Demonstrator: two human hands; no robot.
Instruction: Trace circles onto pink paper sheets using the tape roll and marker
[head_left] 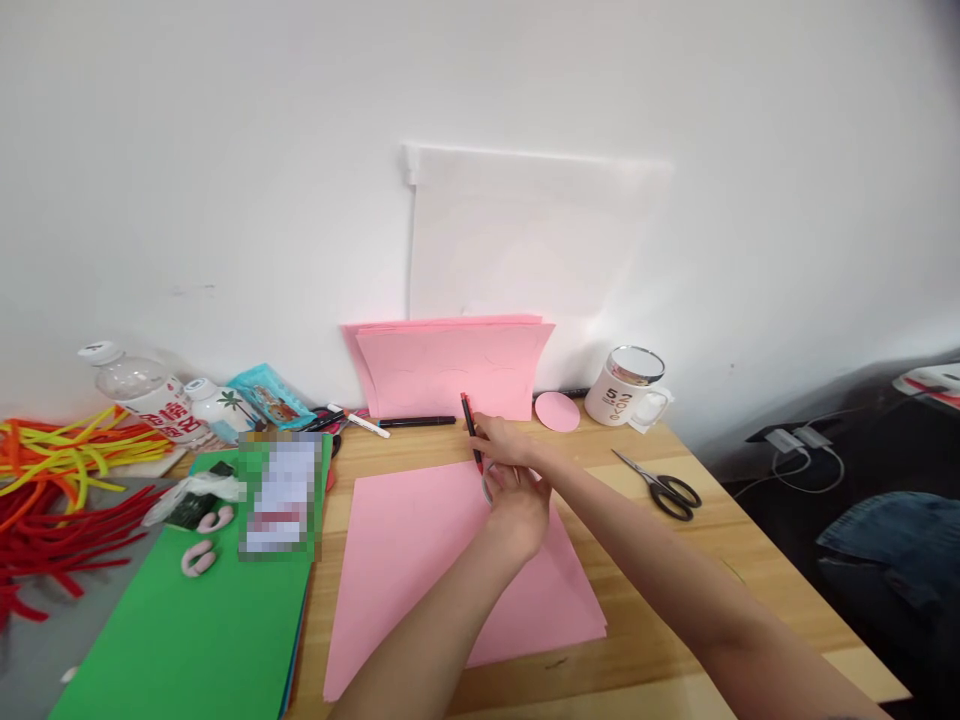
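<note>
My right hand (502,440) grips a black pen with red ends (470,415), held upright at a tilt near the top edge of the pink paper stack (420,560). Beside it, my left hand (519,508) reaches over a round, grey-rimmed object (487,483) on the upper right part of the paper, its fingers bent down onto it. Most of that object is hidden under the hand. Behind the pen, more pink sheets (450,370) with faint drawn lines lean upright against the wall.
Scissors (666,490) and a white mug (619,395) stand right, near a pink paper circle (557,411). A black marker (416,422) and white marker (360,421) lie behind. Green sheets (202,620), bottles (142,390) and red pipe cleaners (67,540) fill the left.
</note>
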